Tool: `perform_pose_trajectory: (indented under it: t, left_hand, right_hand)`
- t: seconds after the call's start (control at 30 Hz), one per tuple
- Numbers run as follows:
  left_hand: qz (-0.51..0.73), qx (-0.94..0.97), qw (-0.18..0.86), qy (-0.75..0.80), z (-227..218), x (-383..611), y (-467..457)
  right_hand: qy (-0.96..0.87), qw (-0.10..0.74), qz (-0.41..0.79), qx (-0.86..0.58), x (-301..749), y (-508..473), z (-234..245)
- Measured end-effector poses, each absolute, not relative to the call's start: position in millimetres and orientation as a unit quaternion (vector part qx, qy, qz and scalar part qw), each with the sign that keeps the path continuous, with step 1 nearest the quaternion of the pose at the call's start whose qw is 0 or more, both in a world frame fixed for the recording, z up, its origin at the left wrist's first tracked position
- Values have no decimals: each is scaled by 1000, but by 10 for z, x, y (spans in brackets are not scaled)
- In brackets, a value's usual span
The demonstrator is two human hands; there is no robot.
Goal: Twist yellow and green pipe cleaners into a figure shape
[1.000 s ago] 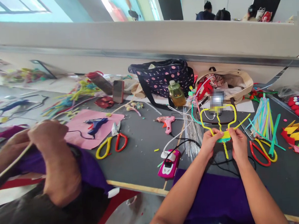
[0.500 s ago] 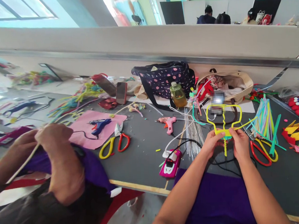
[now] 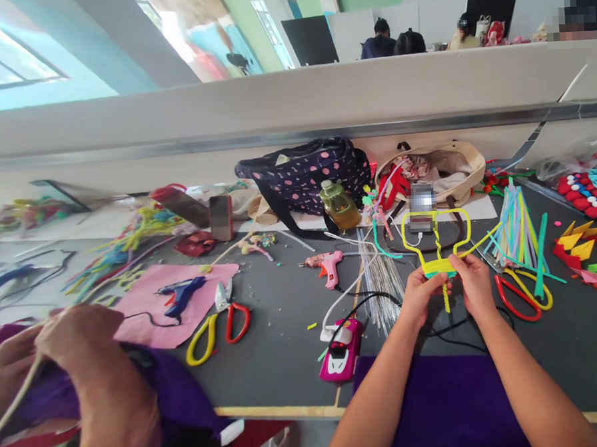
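Both my hands hold a yellow pipe-cleaner shape (image 3: 437,265), an outline with two bent loops, a flat wound band across its lower part and a twisted stem pointing down. My left hand (image 3: 424,287) pinches the band's left end, where a bit of green shows beneath. At the band's right end, the thumb and fingers of my right hand (image 3: 470,278) are closed on it. A yellow strand runs off to the right, past my right hand. Behind the shape lies a phone (image 3: 421,200) with a bright screen, partly covered by it.
Pastel pipe cleaners (image 3: 516,232) and red-yellow scissors (image 3: 520,298) lie to my right. Left of my arms are a pink glue gun (image 3: 328,265), a magenta power strip (image 3: 343,354) and silvery wires (image 3: 384,286). A co-worker's hand (image 3: 79,335) holds a pale strand at far left.
The view has turned slightly, and table items sit lower and further left. My hands keep their hold on the yellow shape, with my right hand's fingers slightly shifted.
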State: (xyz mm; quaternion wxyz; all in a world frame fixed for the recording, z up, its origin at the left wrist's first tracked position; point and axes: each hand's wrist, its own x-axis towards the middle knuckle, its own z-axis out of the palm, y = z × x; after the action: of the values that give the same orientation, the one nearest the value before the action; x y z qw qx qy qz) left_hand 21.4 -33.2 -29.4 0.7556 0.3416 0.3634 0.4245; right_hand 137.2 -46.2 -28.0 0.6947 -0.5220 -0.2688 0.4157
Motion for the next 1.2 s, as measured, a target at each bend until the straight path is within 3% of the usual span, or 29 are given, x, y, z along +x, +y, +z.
perform_pose_trajectory:
  t: [0.27,0.6,1.2]
  left_hand:
    - [479,307,726,386,-282,213,-300]
    - [509,346,678,403,-306,238,-301]
    - [492,299,738,352,-294,189,-191]
  right_hand:
    - [-312,658,429,-535,1355,-502,-302]
    - [-348,677,360,-540,1415,-482,-350]
    - [-320,681,370,-546,1406,-457,-299]
